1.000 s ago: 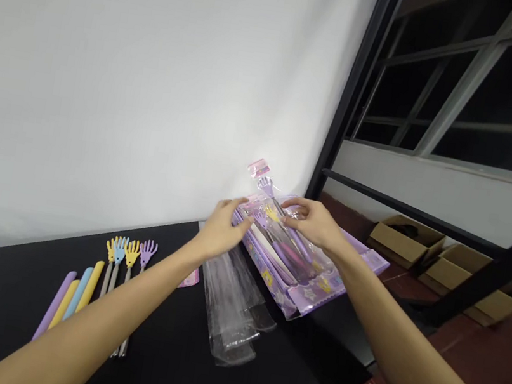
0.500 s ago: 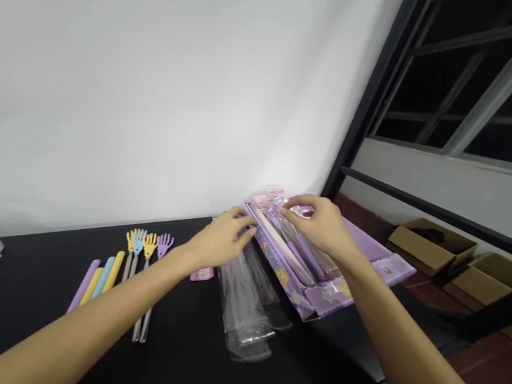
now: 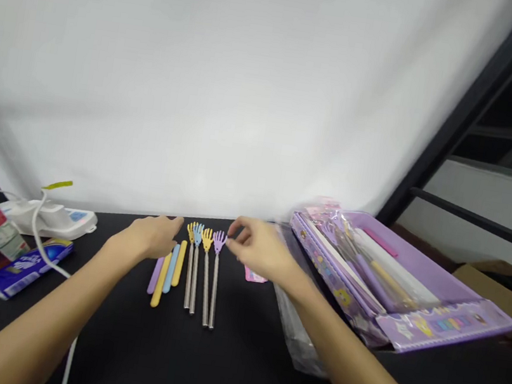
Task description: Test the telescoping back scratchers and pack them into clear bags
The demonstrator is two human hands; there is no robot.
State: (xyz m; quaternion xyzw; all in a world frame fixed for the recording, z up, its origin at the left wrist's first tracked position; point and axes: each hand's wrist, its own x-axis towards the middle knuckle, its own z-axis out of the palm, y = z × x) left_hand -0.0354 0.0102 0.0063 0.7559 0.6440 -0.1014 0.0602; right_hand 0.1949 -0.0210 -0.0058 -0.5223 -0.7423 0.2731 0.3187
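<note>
Looks to me like you're at the picking-up step. Your right hand (image 3: 260, 247) is at the far end of the purple hand-topped rod (image 3: 214, 288), rightmost of four on the desk (image 3: 236, 356); can't tell if that grip has closed on it. Your left hand (image 3: 148, 237) has its grip loosely released by the coloured tubes (image 3: 170, 272). Next move probably calls for a careful pinch without nudging the neighbouring yellow rod (image 3: 205, 290).

Black table (image 3: 126, 352), hand-topped rods (image 3: 205, 281), coloured tubes (image 3: 170, 269), purple box (image 3: 333, 272)
</note>
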